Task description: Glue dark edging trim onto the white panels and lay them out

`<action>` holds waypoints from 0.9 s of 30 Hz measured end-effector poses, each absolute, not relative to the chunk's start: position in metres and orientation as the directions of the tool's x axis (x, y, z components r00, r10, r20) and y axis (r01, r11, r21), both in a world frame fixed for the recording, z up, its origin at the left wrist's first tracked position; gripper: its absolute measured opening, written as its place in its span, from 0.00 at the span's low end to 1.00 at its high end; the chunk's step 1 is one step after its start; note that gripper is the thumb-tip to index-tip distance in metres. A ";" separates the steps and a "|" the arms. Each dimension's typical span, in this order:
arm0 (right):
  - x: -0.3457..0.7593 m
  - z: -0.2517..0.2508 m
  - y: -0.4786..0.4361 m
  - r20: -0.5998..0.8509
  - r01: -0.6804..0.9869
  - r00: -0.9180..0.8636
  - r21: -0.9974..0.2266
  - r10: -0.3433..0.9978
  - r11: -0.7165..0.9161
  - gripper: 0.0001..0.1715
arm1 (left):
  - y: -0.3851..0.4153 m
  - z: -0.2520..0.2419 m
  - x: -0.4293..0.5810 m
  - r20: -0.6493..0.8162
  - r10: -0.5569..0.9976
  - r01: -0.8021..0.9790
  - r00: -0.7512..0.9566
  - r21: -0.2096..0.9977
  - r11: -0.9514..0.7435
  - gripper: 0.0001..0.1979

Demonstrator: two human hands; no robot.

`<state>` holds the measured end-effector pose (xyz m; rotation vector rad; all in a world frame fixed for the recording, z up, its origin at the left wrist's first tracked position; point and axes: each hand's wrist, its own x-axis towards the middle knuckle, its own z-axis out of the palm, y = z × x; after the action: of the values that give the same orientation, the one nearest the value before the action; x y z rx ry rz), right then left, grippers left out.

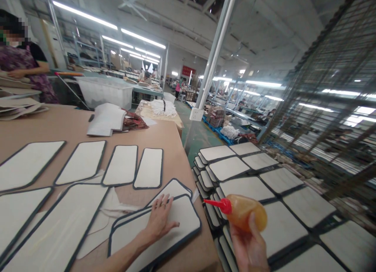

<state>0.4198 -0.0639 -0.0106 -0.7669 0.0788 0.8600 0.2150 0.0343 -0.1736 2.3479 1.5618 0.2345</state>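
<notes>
My left hand (160, 219) lies with fingers spread on the top one of a few overlapping cream panels with dark edging (182, 221), at the table's right edge. Wrapped in my right hand (249, 244) is a squeeze bottle (246, 211) of amber liquid, tipped sideways, its red nozzle pointing left toward the panels. A larger cream panel (67, 221) with a glossy streak lies left of my left arm. Behind it runs a row of similar panels, among them a narrow one (148, 168).
Stacked dark-edged panels (290, 221) stand right of the brown table (167, 135). White sheets (105, 119) and a reddish bundle (135, 121) lie toward the table's back. A metal post (216, 48) rises beyond the corner. A co-worker (26, 64) stands at far left near a white bin (104, 91).
</notes>
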 end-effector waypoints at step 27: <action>0.450 -0.009 -0.096 -0.333 -0.711 0.660 -0.567 0.674 0.416 0.22 | 0.036 -0.175 0.217 -0.064 0.948 0.912 0.312 0.299 -0.280 0.32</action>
<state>0.4498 -0.0964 -0.0091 -0.7402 0.0562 0.8700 0.2174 0.0364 -0.1749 2.3028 1.6833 0.1822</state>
